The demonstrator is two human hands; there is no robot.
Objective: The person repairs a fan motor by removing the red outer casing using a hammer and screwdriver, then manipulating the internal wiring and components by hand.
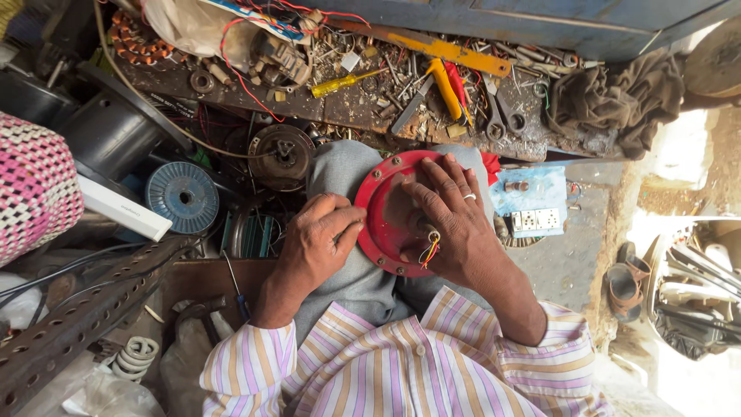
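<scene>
A round red metal cover (pixel 384 212) with bolt heads around its rim rests on my grey-trousered lap. My left hand (pixel 318 241) grips its left edge with curled fingers. My right hand (pixel 453 220), wearing a ring, lies flat across the right side of the cover and presses on it. Thin red and yellow wires (pixel 429 251) stick out from under my right palm near the cover's lower edge. My sleeves are striped in pink, purple and cream.
A cluttered bench (pixel 347 108) at the top holds a yellow screwdriver (pixel 345 81), pliers, spanners and small parts. A blue wire spool (pixel 182 196) and a round motor part (pixel 281 154) lie left. A blue socket board (pixel 531 202) sits right; brown cloth (pixel 617 96) hangs beyond.
</scene>
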